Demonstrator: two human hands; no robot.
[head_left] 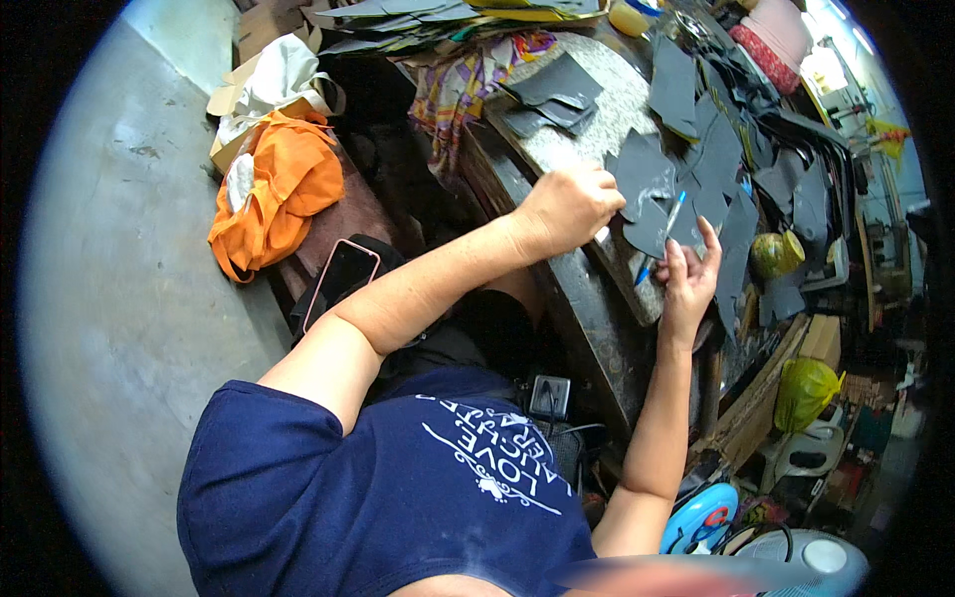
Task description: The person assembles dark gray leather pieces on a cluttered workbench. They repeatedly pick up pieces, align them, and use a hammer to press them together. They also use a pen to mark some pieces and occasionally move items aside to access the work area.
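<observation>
My right hand [688, 284] pinches a slim pen [675, 215] with blue ends between thumb and fingers; the index finger points up and away from it. Over the near edge of the work surface, my left hand [572, 207] is closed with its fingertips drawn together. What it grips, if anything, is hidden. Right beside those fingertips is a dark grey cut piece [642, 177] with whitish smears. More flat dark pieces [714, 149] overlap beyond both hands. A small stack of dark pieces [559, 92] lies on the speckled pale slab [612, 70].
A yellowish jar [776, 255] lies tilted right of the pieces. Piled sheets [448, 18] fill the far side, with a patterned cloth [468, 90] hanging below. At left are an orange bag [284, 189] and a phone [343, 279]. A fan [806, 557] stands lower right.
</observation>
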